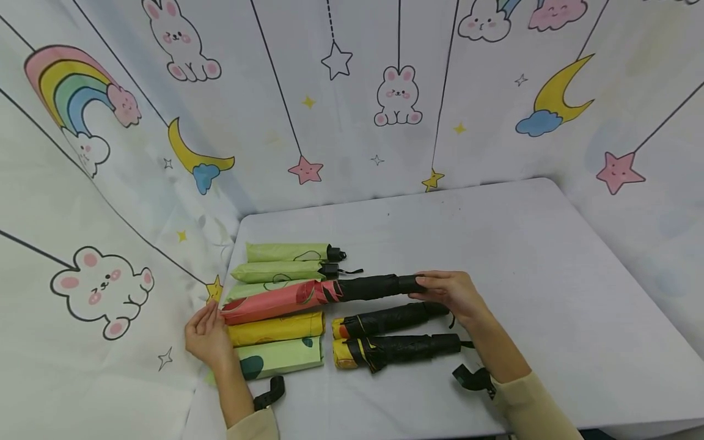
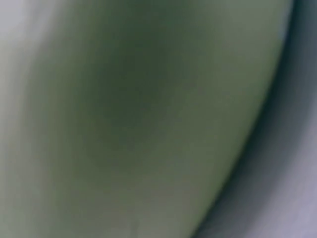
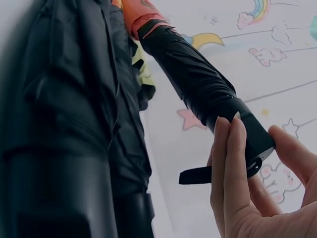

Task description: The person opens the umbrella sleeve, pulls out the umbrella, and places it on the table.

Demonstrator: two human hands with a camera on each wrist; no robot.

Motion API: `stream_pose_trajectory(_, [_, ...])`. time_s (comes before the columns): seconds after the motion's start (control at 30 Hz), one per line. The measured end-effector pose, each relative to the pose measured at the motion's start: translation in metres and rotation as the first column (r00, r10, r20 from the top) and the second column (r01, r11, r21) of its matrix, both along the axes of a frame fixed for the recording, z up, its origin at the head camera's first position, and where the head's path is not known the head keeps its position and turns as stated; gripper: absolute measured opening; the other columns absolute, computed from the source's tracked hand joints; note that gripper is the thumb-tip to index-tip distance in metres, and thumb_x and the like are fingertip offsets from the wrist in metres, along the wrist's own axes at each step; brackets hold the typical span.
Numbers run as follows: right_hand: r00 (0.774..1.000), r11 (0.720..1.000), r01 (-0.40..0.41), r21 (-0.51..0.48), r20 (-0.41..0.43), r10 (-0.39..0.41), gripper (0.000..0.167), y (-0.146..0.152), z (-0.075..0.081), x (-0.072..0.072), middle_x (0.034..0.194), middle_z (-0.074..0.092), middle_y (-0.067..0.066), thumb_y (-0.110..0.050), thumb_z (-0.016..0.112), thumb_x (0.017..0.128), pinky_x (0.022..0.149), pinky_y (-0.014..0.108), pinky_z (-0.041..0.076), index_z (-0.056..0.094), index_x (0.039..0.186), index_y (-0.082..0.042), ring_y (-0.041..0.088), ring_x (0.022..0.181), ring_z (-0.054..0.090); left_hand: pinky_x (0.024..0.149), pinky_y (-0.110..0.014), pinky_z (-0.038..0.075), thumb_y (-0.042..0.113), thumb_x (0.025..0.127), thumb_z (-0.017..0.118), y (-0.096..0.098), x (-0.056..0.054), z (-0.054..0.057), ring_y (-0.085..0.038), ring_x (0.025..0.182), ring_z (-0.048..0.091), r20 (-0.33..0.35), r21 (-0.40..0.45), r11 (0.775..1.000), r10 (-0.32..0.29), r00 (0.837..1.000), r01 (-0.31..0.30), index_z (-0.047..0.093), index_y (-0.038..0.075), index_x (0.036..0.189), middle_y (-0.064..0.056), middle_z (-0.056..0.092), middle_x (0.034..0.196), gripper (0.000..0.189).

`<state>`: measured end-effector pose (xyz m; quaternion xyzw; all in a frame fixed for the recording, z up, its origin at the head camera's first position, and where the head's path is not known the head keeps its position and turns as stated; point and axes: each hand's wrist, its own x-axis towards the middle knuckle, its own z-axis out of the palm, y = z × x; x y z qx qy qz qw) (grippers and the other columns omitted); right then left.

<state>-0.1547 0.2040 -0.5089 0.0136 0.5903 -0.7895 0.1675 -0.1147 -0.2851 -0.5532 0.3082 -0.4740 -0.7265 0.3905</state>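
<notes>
A folded black umbrella [image 1: 368, 288] sits partly inside a red sleeve [image 1: 275, 302], raised slightly above the other items. My right hand [image 1: 453, 296] pinches its black handle [image 3: 250, 131] between thumb and fingers; a wrist strap [image 3: 195, 175] dangles there in the right wrist view. At the opposite end, my left hand [image 1: 209, 339] pinches the tip of the red sleeve. Below lie a yellow sleeve [image 1: 277, 330] and a light green sleeve [image 1: 291, 357]. Two black umbrellas [image 1: 390, 321] with yellow ends lie to their right. The left wrist view is a green blur.
Behind the red sleeve lie green-sleeved umbrellas [image 1: 286, 271] with black handles, one partly covered. A white-covered table [image 1: 522, 275] spreads to the right. Patterned white cloth [image 1: 357, 134] stands around the back and sides.
</notes>
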Motion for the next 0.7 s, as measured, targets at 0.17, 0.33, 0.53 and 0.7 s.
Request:
stream_pose_trajectory(0.17, [1.0, 1.0, -0.008, -0.026, -0.021, 0.007, 0.026, 0.008, -0.003, 0.0, 0.107, 0.077, 0.01, -0.001, 0.074, 0.095, 0.095, 0.046, 0.059, 0.072, 0.117, 0.014, 0.026, 0.091, 0.078, 0.094, -0.026, 0.058, -0.018, 0.092, 0.066, -0.001, 0.0, 0.0, -0.031, 0.12, 0.069, -0.014, 0.009, 1.0, -0.004, 1.0, 0.005, 0.061, -0.012, 0.125, -0.029, 0.066, 0.131, 0.034])
stream_pose_trajectory(0.33, [0.999, 0.999, -0.024, -0.042, -0.031, 0.023, 0.023, 0.014, -0.006, -0.001, 0.108, 0.077, 0.01, 0.002, 0.071, 0.096, 0.093, 0.05, 0.06, 0.073, 0.116, 0.013, 0.024, 0.094, 0.078, 0.094, -0.027, 0.058, -0.019, 0.091, 0.065, -0.002, 0.0, 0.0, -0.031, 0.119, 0.069, -0.015, 0.014, 1.0, 0.004, 1.0, -0.004, 0.062, -0.012, 0.123, -0.028, 0.068, 0.128, 0.032])
stream_pose_trajectory(0.53, [0.998, 0.999, -0.054, 0.006, -0.027, 0.054, 0.033, 0.026, -0.012, -0.003, 0.109, 0.078, 0.009, 0.0, 0.07, 0.097, 0.096, 0.047, 0.059, 0.065, 0.124, 0.019, 0.023, 0.097, 0.077, 0.094, -0.026, 0.058, -0.018, 0.091, 0.066, -0.003, 0.0, 0.001, -0.029, 0.115, 0.07, -0.015, 0.023, 1.0, 0.01, 1.0, -0.009, 0.063, -0.01, 0.122, -0.029, 0.067, 0.13, 0.031])
stream_pose_trajectory(0.7, [0.998, 0.997, -0.066, 0.04, -0.019, 0.067, 0.035, 0.036, -0.017, -0.005, 0.111, 0.077, 0.008, -0.003, 0.071, 0.097, 0.098, 0.044, 0.058, 0.066, 0.125, 0.018, 0.022, 0.098, 0.077, 0.096, -0.028, 0.057, -0.017, 0.091, 0.066, -0.005, 0.001, 0.001, -0.026, 0.114, 0.071, -0.012, 0.011, 1.0, 0.003, 1.0, -0.003, 0.063, -0.009, 0.122, -0.028, 0.067, 0.13, 0.032])
